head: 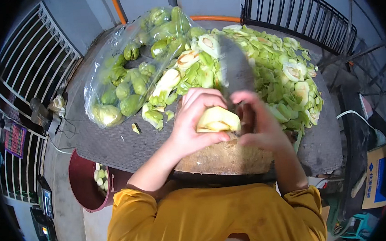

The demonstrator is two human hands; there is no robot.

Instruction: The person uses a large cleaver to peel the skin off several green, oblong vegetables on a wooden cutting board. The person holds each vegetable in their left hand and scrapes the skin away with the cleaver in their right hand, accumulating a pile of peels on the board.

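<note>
My left hand (192, 117) holds a peeled, pale yellow-green chayote (217, 118) above a thick wooden chopping board (212, 159). In my right hand (263, 126), close beside the chayote, is a broad-bladed knife (237, 66), its dark handle between my thumb and fingers. The blade points away from me and is blurred by motion. Beyond my hands, a big heap of green chayote peelings (271, 69) covers the right side of the table. Cut pieces with pale flesh (167, 82) lie along the heap's left edge.
An open clear plastic bag (93, 83) of whole chayotes lies at the table's (115, 145) back left. A dark red bucket (81, 190) with pale pieces inside stands below the left edge. Black metal railings (292, 11) lean behind; a cardboard box (378, 175) is at right.
</note>
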